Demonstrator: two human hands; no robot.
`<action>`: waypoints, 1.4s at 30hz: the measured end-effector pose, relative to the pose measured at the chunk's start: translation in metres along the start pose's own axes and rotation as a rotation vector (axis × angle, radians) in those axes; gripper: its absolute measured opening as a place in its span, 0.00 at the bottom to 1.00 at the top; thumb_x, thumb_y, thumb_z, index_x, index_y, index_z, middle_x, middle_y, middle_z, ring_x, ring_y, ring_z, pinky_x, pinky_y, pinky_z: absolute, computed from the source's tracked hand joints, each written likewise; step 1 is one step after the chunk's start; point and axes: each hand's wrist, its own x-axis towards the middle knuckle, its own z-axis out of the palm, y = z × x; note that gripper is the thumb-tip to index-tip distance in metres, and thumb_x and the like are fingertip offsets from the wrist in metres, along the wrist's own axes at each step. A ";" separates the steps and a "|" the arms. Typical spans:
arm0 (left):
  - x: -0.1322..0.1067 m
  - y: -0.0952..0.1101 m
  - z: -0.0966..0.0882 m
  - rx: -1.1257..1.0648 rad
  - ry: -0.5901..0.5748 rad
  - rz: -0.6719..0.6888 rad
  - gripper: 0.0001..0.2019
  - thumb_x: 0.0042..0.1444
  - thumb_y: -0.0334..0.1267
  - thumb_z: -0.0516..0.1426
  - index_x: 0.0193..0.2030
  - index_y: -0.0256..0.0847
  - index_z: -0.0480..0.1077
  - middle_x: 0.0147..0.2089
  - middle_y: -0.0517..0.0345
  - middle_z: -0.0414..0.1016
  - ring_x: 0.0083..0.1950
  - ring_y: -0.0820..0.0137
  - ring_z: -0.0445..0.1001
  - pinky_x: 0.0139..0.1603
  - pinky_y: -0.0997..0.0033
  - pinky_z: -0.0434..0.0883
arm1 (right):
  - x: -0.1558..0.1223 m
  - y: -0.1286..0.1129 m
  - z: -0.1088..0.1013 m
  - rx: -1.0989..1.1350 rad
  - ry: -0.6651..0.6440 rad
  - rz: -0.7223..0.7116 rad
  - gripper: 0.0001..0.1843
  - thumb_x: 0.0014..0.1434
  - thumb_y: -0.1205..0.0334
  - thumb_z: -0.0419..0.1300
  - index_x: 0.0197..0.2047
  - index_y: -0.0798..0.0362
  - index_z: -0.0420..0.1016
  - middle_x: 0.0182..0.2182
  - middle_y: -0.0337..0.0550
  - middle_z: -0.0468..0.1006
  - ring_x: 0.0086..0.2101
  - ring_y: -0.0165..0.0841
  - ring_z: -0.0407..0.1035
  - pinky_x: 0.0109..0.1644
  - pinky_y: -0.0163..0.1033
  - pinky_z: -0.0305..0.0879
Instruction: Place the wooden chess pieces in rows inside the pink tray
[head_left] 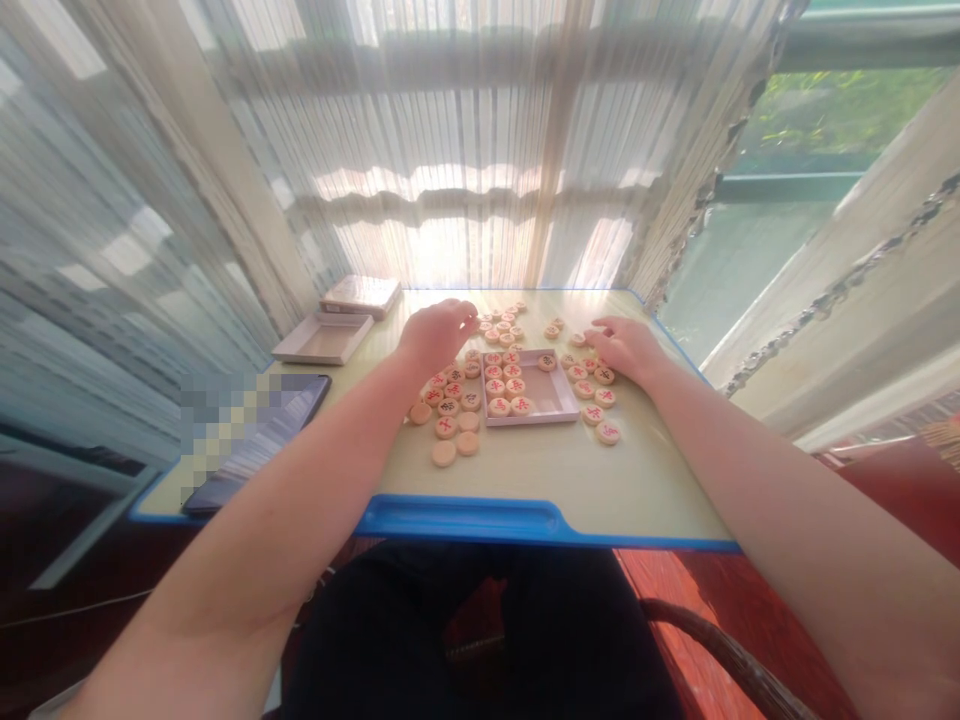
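Observation:
Several round wooden chess discs [450, 405] with red and dark characters lie scattered on a pale table [525, 470]. A shallow white box tray [551, 400] in the middle holds several discs along its left side and one at its far right corner. My left hand [439, 335] hovers over the discs left of the tray, fingers curled down toward the far pile; what they hold, if anything, is hidden. My right hand [626, 348] rests on the discs right of the tray, fingers bent and touching them.
A flat white box lid [324, 340] and a closed box [361, 295] sit at the table's far left. A dark phone or tablet [259, 440] lies at the near left. The table has a blue rim [465, 520]. Sheer curtains hang behind.

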 end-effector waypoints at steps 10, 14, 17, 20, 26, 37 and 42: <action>0.001 -0.004 0.007 0.011 0.010 0.069 0.14 0.62 0.35 0.48 0.47 0.40 0.72 0.46 0.51 0.75 0.44 0.64 0.74 0.43 0.65 0.68 | -0.002 -0.005 -0.003 -0.011 -0.021 0.029 0.23 0.57 0.49 0.53 0.49 0.51 0.77 0.44 0.47 0.79 0.45 0.41 0.71 0.50 0.44 0.64; 0.002 -0.006 0.010 -0.025 0.041 0.087 0.12 0.62 0.35 0.49 0.44 0.40 0.74 0.45 0.51 0.75 0.44 0.64 0.74 0.44 0.65 0.69 | -0.001 -0.004 -0.002 -0.021 -0.022 0.009 0.22 0.57 0.49 0.53 0.47 0.51 0.77 0.44 0.47 0.79 0.45 0.42 0.71 0.49 0.44 0.64; 0.003 -0.006 0.011 -0.132 0.067 0.085 0.11 0.60 0.36 0.52 0.42 0.41 0.75 0.43 0.53 0.76 0.40 0.66 0.74 0.43 0.66 0.69 | -0.002 -0.004 -0.002 -0.016 -0.018 0.011 0.22 0.57 0.49 0.53 0.47 0.51 0.77 0.43 0.47 0.79 0.44 0.42 0.71 0.49 0.45 0.64; 0.003 0.000 0.009 -0.311 0.053 0.046 0.09 0.57 0.39 0.55 0.39 0.40 0.75 0.40 0.54 0.78 0.37 0.69 0.74 0.42 0.67 0.70 | -0.003 -0.004 -0.003 0.021 0.021 0.072 0.24 0.57 0.49 0.53 0.51 0.53 0.73 0.42 0.50 0.79 0.43 0.43 0.71 0.48 0.46 0.64; 0.001 0.024 -0.002 -0.728 0.032 -0.122 0.11 0.53 0.40 0.59 0.42 0.38 0.74 0.38 0.52 0.79 0.32 0.71 0.75 0.35 0.70 0.72 | -0.016 -0.023 -0.015 0.065 0.308 -0.161 0.21 0.59 0.53 0.52 0.52 0.54 0.71 0.37 0.48 0.78 0.40 0.42 0.70 0.47 0.45 0.63; -0.006 0.044 -0.014 -1.077 -0.226 -0.072 0.14 0.48 0.42 0.64 0.39 0.36 0.77 0.33 0.51 0.79 0.29 0.72 0.74 0.29 0.71 0.71 | -0.069 -0.080 -0.017 0.199 0.242 -0.746 0.11 0.59 0.55 0.57 0.42 0.49 0.76 0.33 0.42 0.77 0.33 0.32 0.69 0.36 0.36 0.63; -0.007 0.046 -0.017 -1.128 -0.247 -0.085 0.14 0.48 0.42 0.65 0.39 0.36 0.76 0.32 0.51 0.78 0.29 0.72 0.74 0.27 0.72 0.69 | -0.068 -0.079 -0.019 0.213 0.267 -0.712 0.09 0.59 0.55 0.57 0.37 0.50 0.75 0.32 0.41 0.77 0.32 0.31 0.69 0.36 0.36 0.63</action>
